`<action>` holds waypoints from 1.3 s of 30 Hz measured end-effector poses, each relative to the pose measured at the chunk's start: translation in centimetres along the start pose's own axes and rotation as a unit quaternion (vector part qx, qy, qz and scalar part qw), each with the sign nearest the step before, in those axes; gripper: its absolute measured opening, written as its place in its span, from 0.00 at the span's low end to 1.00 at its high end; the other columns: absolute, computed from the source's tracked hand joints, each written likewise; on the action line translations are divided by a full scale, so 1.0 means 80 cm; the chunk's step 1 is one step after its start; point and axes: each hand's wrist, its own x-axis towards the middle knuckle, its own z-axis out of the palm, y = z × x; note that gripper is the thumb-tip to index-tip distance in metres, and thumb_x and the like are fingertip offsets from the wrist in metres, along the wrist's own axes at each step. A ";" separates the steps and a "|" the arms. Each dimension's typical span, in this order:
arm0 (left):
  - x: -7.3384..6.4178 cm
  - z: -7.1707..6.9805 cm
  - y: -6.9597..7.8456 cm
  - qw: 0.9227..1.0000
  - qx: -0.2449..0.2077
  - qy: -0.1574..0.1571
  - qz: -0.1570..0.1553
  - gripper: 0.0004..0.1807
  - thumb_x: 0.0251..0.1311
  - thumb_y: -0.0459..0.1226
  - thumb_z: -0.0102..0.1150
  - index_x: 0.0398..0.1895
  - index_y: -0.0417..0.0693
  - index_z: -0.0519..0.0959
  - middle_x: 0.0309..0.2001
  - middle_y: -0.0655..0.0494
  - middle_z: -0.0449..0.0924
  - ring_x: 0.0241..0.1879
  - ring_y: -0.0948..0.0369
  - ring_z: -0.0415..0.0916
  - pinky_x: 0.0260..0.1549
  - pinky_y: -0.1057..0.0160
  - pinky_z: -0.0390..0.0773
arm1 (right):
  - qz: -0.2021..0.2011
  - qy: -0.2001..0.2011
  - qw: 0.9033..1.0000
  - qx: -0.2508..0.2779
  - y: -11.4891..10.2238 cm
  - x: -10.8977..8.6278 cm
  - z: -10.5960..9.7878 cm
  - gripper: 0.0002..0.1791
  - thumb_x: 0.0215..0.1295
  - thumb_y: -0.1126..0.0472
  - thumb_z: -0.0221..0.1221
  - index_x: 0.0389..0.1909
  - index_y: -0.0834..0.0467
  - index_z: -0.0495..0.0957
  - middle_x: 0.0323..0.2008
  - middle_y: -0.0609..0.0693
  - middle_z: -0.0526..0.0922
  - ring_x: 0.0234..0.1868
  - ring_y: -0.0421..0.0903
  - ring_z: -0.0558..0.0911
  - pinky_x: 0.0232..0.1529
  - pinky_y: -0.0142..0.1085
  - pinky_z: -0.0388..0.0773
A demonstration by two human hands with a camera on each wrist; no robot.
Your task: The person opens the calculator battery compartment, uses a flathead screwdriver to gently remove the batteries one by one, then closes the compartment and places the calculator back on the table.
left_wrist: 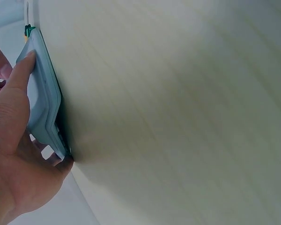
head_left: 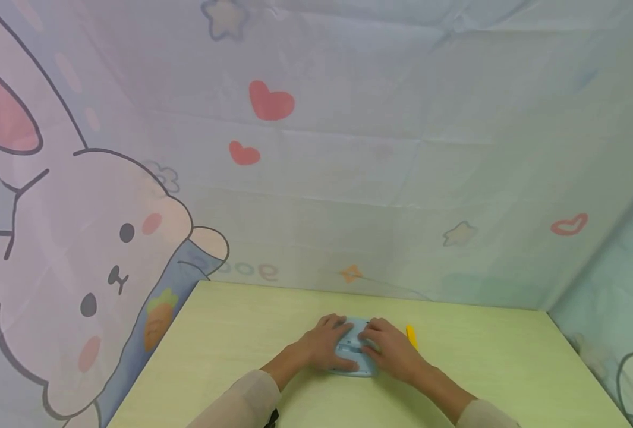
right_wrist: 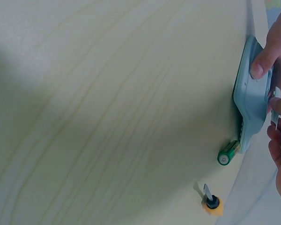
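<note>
A light-blue flat plastic device lies on the table, underneath both hands. My left hand grips it from the left; the left wrist view shows the thumb on its upper face and other fingers at its edge. Over the device's right part, my right hand pinches a small pale cover piece between thumb and fingers, just above the surface. A green battery lies right by the device's edge. Farther along is a screwdriver with a yellow handle and a metal tip.
The pale wooden tabletop reaches back to a printed cloth backdrop with hearts and a rabbit. At the right, a dark cable loop hangs beyond the table's edge.
</note>
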 end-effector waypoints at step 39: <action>-0.004 -0.007 0.004 1.000 -0.017 -0.003 0.004 0.52 0.61 0.69 0.65 0.83 0.58 0.63 0.83 0.53 0.55 0.82 0.48 0.50 0.61 0.41 0.79 | -0.019 0.018 0.999 0.026 -0.015 0.014 0.027 0.12 0.59 0.66 0.76 0.42 0.57 0.86 0.44 0.46 0.84 0.47 0.44 0.79 0.50 0.43 0.83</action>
